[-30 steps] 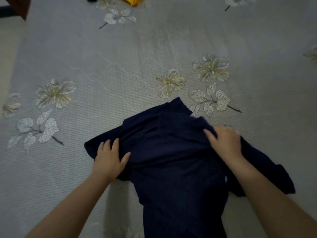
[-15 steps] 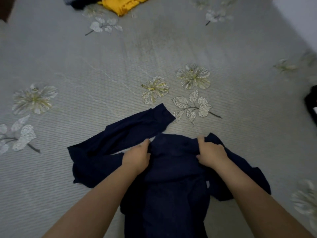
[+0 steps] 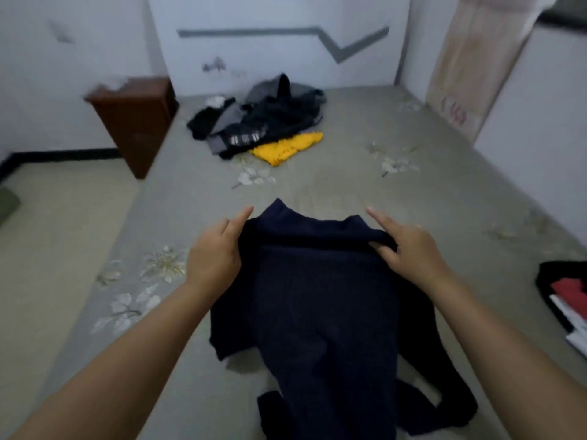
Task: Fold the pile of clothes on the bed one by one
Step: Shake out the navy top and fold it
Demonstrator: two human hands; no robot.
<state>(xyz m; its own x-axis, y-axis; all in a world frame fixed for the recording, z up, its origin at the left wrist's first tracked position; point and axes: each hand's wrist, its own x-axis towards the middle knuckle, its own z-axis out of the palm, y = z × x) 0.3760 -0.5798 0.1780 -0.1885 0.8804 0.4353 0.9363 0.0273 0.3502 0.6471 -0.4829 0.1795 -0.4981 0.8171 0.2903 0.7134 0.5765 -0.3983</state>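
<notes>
A navy blue garment (image 3: 320, 300) hangs lifted over the near part of the bed (image 3: 349, 182), its lower folds trailing on the grey floral sheet. The left hand (image 3: 213, 252) grips the garment's top left edge, index finger pointing forward. The right hand (image 3: 409, 246) pinches the top right edge between thumb and curled fingers, index finger likewise extended. Far back on the bed lies the pile of clothes (image 3: 263, 122), dark and grey pieces with a yellow garment (image 3: 286, 149) at its front. A brown wooden cabinet (image 3: 133, 119) stands beside the bed, left.
</notes>
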